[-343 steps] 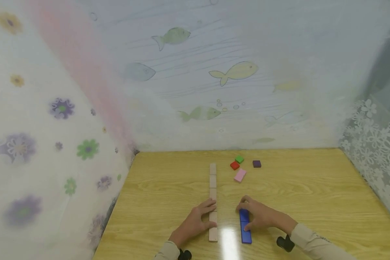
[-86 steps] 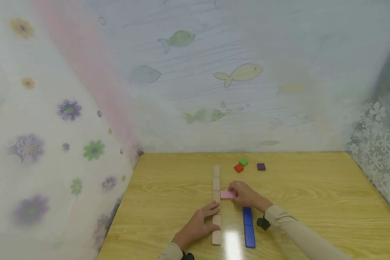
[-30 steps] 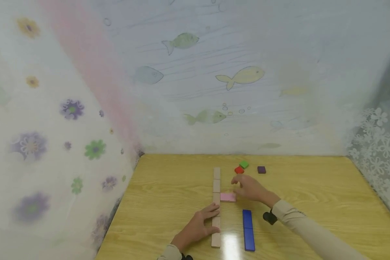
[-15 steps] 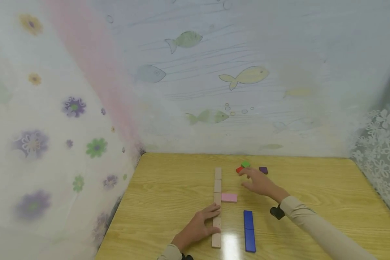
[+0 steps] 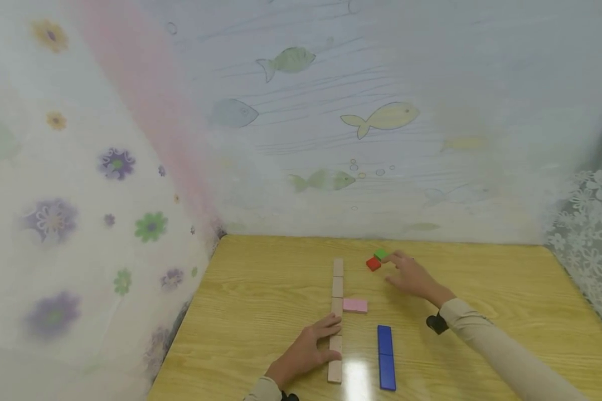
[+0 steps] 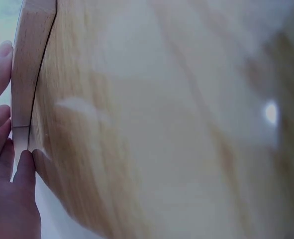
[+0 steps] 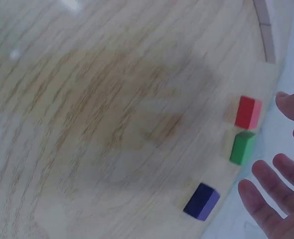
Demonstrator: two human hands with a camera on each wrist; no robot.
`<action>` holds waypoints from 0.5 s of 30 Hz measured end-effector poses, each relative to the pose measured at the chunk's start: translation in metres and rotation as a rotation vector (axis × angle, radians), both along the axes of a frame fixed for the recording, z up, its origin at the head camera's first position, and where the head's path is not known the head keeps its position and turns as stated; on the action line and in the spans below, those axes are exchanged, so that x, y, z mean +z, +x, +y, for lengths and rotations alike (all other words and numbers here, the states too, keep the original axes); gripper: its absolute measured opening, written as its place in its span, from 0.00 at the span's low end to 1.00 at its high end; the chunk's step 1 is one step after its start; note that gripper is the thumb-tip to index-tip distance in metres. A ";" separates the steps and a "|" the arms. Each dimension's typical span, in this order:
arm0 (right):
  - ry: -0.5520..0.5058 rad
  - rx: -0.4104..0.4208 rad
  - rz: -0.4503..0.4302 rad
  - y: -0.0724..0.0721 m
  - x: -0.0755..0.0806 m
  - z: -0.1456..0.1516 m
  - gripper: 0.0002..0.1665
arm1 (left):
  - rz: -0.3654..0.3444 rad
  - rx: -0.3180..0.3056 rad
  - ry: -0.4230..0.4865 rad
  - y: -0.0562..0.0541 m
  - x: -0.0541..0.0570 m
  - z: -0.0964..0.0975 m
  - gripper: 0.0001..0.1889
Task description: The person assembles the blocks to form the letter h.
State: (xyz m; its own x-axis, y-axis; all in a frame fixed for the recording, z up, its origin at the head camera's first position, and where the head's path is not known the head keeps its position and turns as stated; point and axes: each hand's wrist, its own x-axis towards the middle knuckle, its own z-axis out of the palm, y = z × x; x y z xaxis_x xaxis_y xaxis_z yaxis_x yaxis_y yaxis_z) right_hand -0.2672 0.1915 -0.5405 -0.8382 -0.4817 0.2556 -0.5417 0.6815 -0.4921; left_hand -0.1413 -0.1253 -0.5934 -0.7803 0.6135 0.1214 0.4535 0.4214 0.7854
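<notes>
My left hand (image 5: 303, 348) rests along a straight row of plain wooden blocks (image 5: 338, 287), fingers and thumb touching it. The left wrist view shows its fingertips against the side of a wooden block (image 6: 30, 64). A pink block (image 5: 355, 306) lies crosswise against the row's right side. My right hand (image 5: 411, 275) hovers at the back with fingers apart, nothing in it. Left of it lie a red block (image 5: 373, 264) and a green block (image 5: 380, 254). The purple block (image 7: 202, 201) shows in the right wrist view; the right hand hides it from the head view.
Two blue blocks (image 5: 386, 356) lie end to end right of the row, roughly parallel to it. Behind the wooden table (image 5: 261, 267) hangs a fish-patterned curtain (image 5: 301, 133). A flowered curtain (image 5: 80, 223) runs along the left, and white lace (image 5: 587, 223) along the right.
My right hand was at the blue blocks, then set the pink block against the wooden row and let go. Since then it has moved back and right, past the red block. The left hand stayed.
</notes>
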 end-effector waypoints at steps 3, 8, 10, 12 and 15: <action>0.031 -0.017 0.006 -0.003 -0.001 0.006 0.22 | -0.017 -0.004 0.005 0.000 0.001 0.000 0.33; 0.066 -0.043 0.001 -0.008 -0.001 0.015 0.22 | -0.040 -0.006 0.009 0.000 0.002 0.000 0.34; 0.070 -0.055 -0.007 -0.010 -0.002 0.019 0.23 | -0.047 0.000 0.009 0.000 0.002 0.000 0.34; 0.077 -0.068 -0.010 -0.012 -0.003 0.023 0.23 | -0.046 0.007 0.006 0.000 0.001 0.000 0.34; 0.092 -0.090 -0.013 -0.015 -0.006 0.030 0.23 | -0.031 0.010 0.000 0.000 0.000 0.001 0.34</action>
State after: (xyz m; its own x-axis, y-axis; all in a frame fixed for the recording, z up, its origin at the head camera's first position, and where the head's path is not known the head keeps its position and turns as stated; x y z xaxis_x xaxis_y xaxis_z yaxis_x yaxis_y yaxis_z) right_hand -0.2826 0.2215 -0.5469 -0.8819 -0.4255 0.2031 -0.4707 0.7694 -0.4319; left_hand -0.1413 -0.1245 -0.5935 -0.7900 0.6054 0.0969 0.4246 0.4261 0.7988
